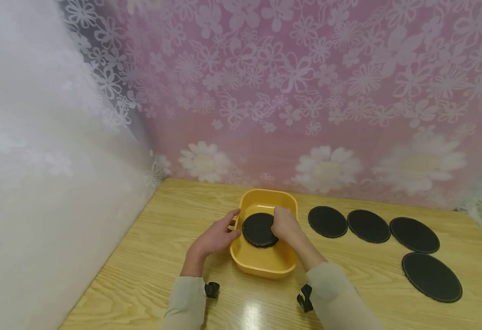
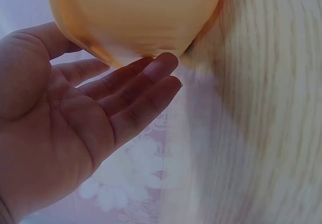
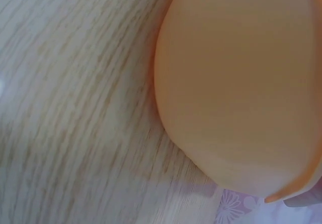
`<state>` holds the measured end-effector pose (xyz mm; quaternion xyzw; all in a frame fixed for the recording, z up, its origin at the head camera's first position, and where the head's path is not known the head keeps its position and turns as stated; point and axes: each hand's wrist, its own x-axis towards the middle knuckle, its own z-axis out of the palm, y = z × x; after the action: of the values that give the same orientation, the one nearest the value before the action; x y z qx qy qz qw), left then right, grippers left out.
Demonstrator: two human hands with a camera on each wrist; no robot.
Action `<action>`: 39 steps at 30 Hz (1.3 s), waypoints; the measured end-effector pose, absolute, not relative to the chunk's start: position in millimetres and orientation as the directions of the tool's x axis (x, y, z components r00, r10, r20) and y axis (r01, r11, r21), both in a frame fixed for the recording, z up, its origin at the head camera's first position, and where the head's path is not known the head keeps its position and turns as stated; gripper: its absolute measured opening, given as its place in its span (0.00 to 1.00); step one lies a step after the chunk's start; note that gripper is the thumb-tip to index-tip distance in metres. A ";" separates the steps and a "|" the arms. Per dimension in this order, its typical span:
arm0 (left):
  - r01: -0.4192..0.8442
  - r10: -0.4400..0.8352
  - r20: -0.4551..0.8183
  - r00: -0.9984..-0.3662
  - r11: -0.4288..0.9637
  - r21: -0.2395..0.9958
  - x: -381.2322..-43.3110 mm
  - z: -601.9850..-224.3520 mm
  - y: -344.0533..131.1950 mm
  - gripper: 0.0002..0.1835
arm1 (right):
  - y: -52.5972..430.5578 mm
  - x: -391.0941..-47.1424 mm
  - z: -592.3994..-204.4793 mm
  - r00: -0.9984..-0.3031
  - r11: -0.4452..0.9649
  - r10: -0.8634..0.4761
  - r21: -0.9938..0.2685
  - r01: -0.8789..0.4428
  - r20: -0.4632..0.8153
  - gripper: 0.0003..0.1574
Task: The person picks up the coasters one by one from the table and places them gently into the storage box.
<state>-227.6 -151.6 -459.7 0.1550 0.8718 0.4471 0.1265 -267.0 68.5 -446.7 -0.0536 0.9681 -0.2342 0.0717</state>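
Note:
A yellow plastic basin point(image 1: 262, 269) stands on the wooden table. Inside it lie round black coasters point(image 1: 259, 228), with a second edge showing under the top one. My left hand point(image 1: 213, 236) holds the basin's left side, thumb over the rim and fingers along the outer wall. In the left wrist view, the fingers of the left hand point(image 2: 95, 98) reach under the basin's wall point(image 2: 136, 17). My right hand point(image 1: 286, 224) is down in the basin, its curled fingers at the top coaster's right edge; the fingertips are hidden. The right wrist view mostly shows the basin's outside point(image 3: 236, 83).
Several more black coasters point(image 1: 328, 222) lie flat to the right of the basin, three in a row and one coaster point(image 1: 432, 277) nearer the front. A pink flowered curtain point(image 1: 265, 137) hangs behind the table point(image 1: 141, 266), and a pale sheet point(image 1: 51, 183) closes off the left.

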 end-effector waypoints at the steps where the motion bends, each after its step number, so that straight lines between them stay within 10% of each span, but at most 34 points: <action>1: 0.156 0.382 -0.083 -0.920 0.553 0.819 -227.2 -459.4 -151.6 0.34 | 68.1 -266.6 -446.3 -0.984 0.887 -0.138 -0.456 -0.074 -0.109 0.06; 24: 0.150 0.371 -0.082 -0.925 0.555 0.818 -225.3 -458.9 -148.9 0.34 | 69.1 -256.4 -445.1 -0.970 0.908 -0.230 -0.377 -0.185 -0.076 0.12; 39: 0.149 0.376 -0.081 -0.923 0.543 0.826 -223.7 -458.9 -149.4 0.34 | 112.0 -235.8 -439.0 -0.944 0.314 -0.321 -0.949 -0.027 -0.080 0.35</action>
<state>-223.7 -149.4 -458.9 0.1508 0.8695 0.4534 0.1250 -235.8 112.0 -439.0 -0.1088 0.8004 -0.5755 0.1279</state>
